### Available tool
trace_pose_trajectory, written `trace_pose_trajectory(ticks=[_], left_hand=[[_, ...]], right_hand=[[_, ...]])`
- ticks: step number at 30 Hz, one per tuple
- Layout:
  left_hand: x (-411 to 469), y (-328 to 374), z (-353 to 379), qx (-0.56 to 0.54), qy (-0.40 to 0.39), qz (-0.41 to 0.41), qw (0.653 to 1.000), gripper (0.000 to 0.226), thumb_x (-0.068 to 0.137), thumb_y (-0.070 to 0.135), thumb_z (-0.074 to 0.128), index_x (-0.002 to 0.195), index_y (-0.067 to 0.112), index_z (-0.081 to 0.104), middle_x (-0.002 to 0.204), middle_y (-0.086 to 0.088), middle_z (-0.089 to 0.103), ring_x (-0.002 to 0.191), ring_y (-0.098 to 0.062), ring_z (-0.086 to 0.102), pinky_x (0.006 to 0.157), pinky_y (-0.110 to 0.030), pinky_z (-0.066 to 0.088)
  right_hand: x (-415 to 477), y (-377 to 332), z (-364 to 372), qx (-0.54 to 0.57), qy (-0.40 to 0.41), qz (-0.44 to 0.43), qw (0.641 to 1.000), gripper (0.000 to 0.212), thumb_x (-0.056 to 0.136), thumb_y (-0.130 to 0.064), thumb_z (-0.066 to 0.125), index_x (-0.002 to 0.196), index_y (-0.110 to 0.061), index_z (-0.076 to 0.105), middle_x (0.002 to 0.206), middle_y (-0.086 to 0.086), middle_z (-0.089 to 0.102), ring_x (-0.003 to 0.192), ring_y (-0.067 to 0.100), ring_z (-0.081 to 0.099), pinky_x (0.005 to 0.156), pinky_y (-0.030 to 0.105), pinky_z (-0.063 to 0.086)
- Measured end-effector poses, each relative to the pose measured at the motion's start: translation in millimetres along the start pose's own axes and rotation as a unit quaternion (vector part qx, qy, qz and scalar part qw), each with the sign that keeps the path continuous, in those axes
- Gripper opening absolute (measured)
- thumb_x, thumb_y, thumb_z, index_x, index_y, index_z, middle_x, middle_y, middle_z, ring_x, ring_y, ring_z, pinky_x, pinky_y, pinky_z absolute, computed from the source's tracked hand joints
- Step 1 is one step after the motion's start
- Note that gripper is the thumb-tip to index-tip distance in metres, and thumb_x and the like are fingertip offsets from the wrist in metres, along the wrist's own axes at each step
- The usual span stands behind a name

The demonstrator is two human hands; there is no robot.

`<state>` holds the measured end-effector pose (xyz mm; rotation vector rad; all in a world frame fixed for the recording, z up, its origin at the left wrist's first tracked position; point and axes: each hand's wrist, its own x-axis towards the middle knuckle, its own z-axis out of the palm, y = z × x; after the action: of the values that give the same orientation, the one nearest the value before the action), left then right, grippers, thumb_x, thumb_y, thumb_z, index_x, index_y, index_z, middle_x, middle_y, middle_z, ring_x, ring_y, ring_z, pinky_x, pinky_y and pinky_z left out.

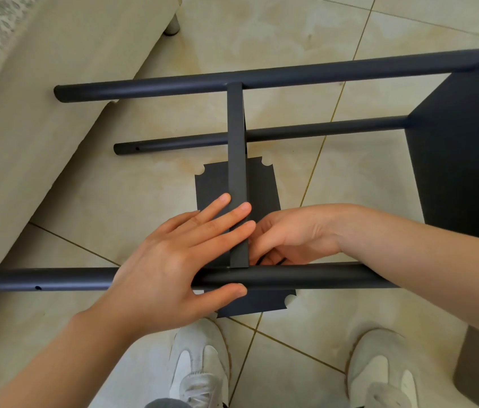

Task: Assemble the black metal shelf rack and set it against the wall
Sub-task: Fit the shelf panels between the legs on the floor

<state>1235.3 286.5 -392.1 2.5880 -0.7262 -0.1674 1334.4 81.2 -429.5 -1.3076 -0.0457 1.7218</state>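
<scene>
Head view: black shelf rack (261, 76) on its side on the tiled floor (350, 187), just beside a beige sofa (55, 142). Three tubes running left to right, end panel (461, 160) upright at the right, middle shelf (236, 172) edge-on between the far tube and the near tube (320, 278). Loose flat panel (211, 184) on the floor beneath. Left hand (167, 260) flat, fingers straight across the middle shelf's edge, thumb against the near tube. Right hand (294, 234) behind that shelf, fingers curled and partly hidden; grasp impossible to tell. White shoes (200, 363) below.
</scene>
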Motion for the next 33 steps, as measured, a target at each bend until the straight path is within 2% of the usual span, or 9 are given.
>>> trace_pose_trajectory(ticks=[4, 7, 12, 16, 18, 23, 26, 30, 33], left_hand=[[-0.7, 0.0, -0.5, -0.002, 0.002, -0.001, 1.000, 0.069, 0.090, 0.057, 0.059, 0.150, 0.026, 0.045, 0.161, 0.010, 0.034, 0.152, -0.014, 0.024, 0.112, -0.046, 0.041], [0.0, 0.7, -0.3, 0.000, 0.000, 0.000, 1.000, 0.070, 0.090, 0.057, 0.059, 0.150, 0.025, 0.045, 0.161, 0.009, 0.034, 0.152, -0.013, 0.023, 0.112, -0.045, 0.041], [-0.8, 0.0, -1.3, 0.007, -0.005, -0.003, 1.000, 0.070, 0.090, 0.057, 0.058, 0.151, 0.026, 0.044, 0.162, 0.011, 0.032, 0.153, -0.012, 0.021, 0.114, -0.042, 0.037], [-0.3, -0.5, -0.7, 0.008, -0.005, -0.003, 1.000, 0.070, 0.090, 0.058, 0.058, 0.151, 0.026, 0.044, 0.162, 0.011, 0.032, 0.153, -0.012, 0.021, 0.114, -0.042, 0.037], [0.4, -0.1, -0.6, 0.006, -0.005, -0.003, 1.000, 0.071, 0.089, 0.057, 0.059, 0.151, 0.026, 0.044, 0.162, 0.011, 0.032, 0.153, -0.012, 0.021, 0.114, -0.042, 0.036], [-0.2, 0.2, -0.9, 0.008, -0.007, -0.004, 1.000, 0.071, 0.089, 0.058, 0.058, 0.151, 0.026, 0.044, 0.162, 0.011, 0.032, 0.153, -0.011, 0.020, 0.114, -0.040, 0.034], [-0.1, 0.4, -1.1, 0.006, -0.006, -0.003, 1.000, 0.071, 0.089, 0.058, 0.059, 0.150, 0.025, 0.045, 0.162, 0.010, 0.033, 0.153, -0.011, 0.021, 0.114, -0.040, 0.035], [0.2, 0.3, -1.4, 0.004, -0.007, -0.005, 1.000, 0.071, 0.088, 0.057, 0.060, 0.150, 0.025, 0.045, 0.162, 0.011, 0.032, 0.153, -0.011, 0.021, 0.114, -0.042, 0.036], [-0.4, 0.3, -1.7, 0.005, -0.009, -0.006, 1.000, 0.072, 0.088, 0.058, 0.059, 0.151, 0.025, 0.045, 0.162, 0.011, 0.032, 0.153, -0.011, 0.020, 0.114, -0.042, 0.036]], right_hand=[[2.6, 0.4, 2.1, -0.025, 0.010, 0.008, 1.000, 0.027, 0.091, -0.010, 0.059, 0.075, -0.021, 0.078, 0.089, 0.006, 0.074, 0.082, 0.018, 0.069, 0.087, 0.033, 0.054], [1.2, 0.4, 2.8, -0.023, 0.012, 0.009, 1.000, 0.018, 0.090, -0.011, 0.060, 0.084, -0.016, 0.076, 0.093, 0.009, 0.073, 0.085, 0.021, 0.068, 0.090, 0.036, 0.052], [-1.0, -1.5, 2.6, -0.008, 0.005, -0.004, 1.000, 0.016, 0.093, -0.006, 0.057, 0.105, -0.006, 0.068, 0.103, 0.015, 0.067, 0.093, 0.024, 0.065, 0.098, 0.040, 0.049], [-0.1, -1.3, 4.3, -0.021, 0.022, -0.002, 1.000, 0.013, 0.093, -0.006, 0.058, 0.095, -0.009, 0.071, 0.093, 0.011, 0.072, 0.085, 0.021, 0.068, 0.091, 0.036, 0.053], [-0.8, -1.5, 4.3, -0.025, 0.030, -0.001, 0.999, 0.013, 0.092, -0.007, 0.058, 0.094, -0.009, 0.071, 0.092, 0.010, 0.072, 0.086, 0.021, 0.068, 0.093, 0.037, 0.052], [-1.5, -2.4, 4.0, -0.018, 0.013, -0.008, 1.000, 0.018, 0.094, -0.005, 0.056, 0.108, -0.003, 0.067, 0.105, 0.016, 0.067, 0.096, 0.026, 0.065, 0.099, 0.040, 0.049], [-0.9, -1.4, 4.3, -0.018, 0.015, -0.006, 1.000, 0.014, 0.094, -0.004, 0.056, 0.098, -0.006, 0.070, 0.097, 0.013, 0.070, 0.089, 0.022, 0.067, 0.092, 0.036, 0.053], [-0.1, -0.3, 4.6, -0.021, 0.027, 0.003, 0.999, 0.029, 0.092, -0.005, 0.058, 0.072, -0.016, 0.076, 0.084, 0.008, 0.073, 0.076, 0.018, 0.069, 0.084, 0.032, 0.055], [-0.8, -0.9, 6.3, -0.021, 0.028, 0.004, 0.999, 0.019, 0.092, -0.005, 0.058, 0.083, -0.012, 0.074, 0.090, 0.011, 0.072, 0.082, 0.021, 0.067, 0.091, 0.037, 0.052]])
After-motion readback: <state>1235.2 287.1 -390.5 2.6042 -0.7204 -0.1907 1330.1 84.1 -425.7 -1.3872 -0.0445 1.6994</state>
